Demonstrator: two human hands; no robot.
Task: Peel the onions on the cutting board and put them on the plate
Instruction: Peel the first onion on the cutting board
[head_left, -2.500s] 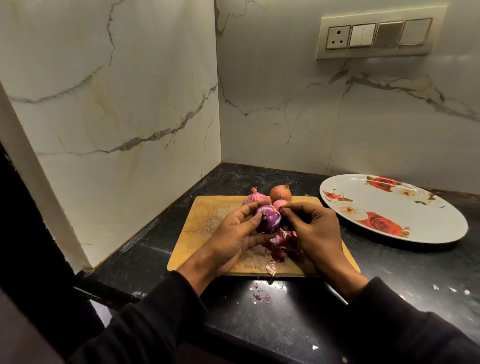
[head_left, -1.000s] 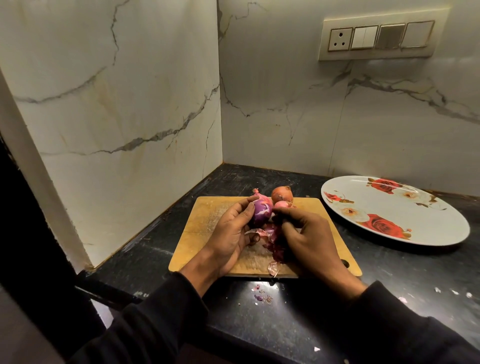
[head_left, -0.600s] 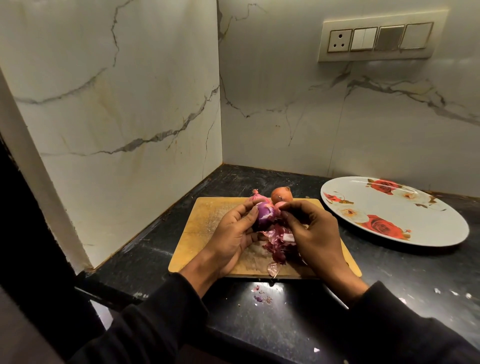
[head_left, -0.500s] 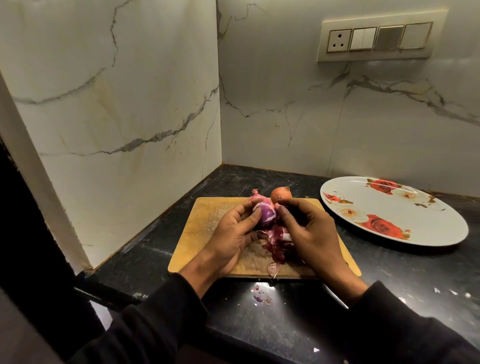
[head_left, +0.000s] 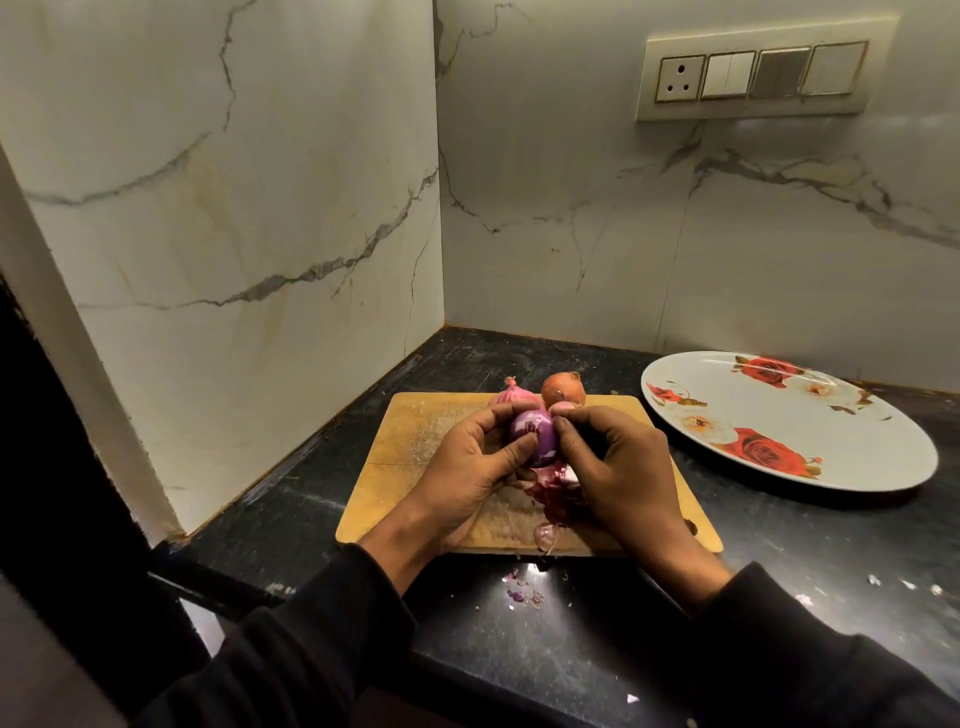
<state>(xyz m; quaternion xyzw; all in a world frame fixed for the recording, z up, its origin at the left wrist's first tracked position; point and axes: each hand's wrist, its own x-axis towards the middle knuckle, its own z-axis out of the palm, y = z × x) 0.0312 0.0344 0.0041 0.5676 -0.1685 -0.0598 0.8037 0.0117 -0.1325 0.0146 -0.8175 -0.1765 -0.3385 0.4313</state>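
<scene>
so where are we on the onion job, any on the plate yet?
Done: none plated; the plate holds no onions. A pile of peels lies on the cutting board.
In hand: left hand grips a mostly peeled purple onion; right hand picks at its skin.
Left: finish and plate it, then peel the pink onion and orange onion behind.

White marble-veined walls (head_left: 234, 182) meet in a corner above a black stone countertop (head_left: 519, 649); a cream switch panel (head_left: 753, 75) is mounted on the rear wall
</scene>
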